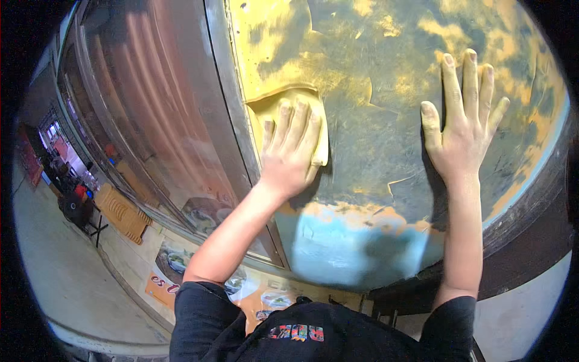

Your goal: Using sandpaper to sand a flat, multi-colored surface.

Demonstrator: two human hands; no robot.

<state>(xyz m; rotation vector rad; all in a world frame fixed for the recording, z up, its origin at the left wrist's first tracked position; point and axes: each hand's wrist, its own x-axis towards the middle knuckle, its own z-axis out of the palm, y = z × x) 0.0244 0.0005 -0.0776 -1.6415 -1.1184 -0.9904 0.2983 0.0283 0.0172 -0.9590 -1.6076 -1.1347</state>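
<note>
A large panel [380, 135] fills the view before me, dark grey with yellow and orange patches and light blue paint along its lower part. My left hand [291, 142] lies flat near the panel's left edge, fingers extended, pressing a yellow sheet [323, 131] against the surface; whether it is sandpaper or cloth I cannot tell. The sheet's top edge curls away from the panel. Further right, my right hand [466, 108] touches the panel with its fingers spread and holds nothing. Yellowish dust coats the fingers of both hands.
Left of the panel runs a metal frame [226, 90] beside a reflective glass pane [154, 99]. Stacked tan plastic chairs or stools [120, 212] stand at the far left, near a dark object on thin legs [74, 208]. A printed banner [253, 298] with food pictures lies below.
</note>
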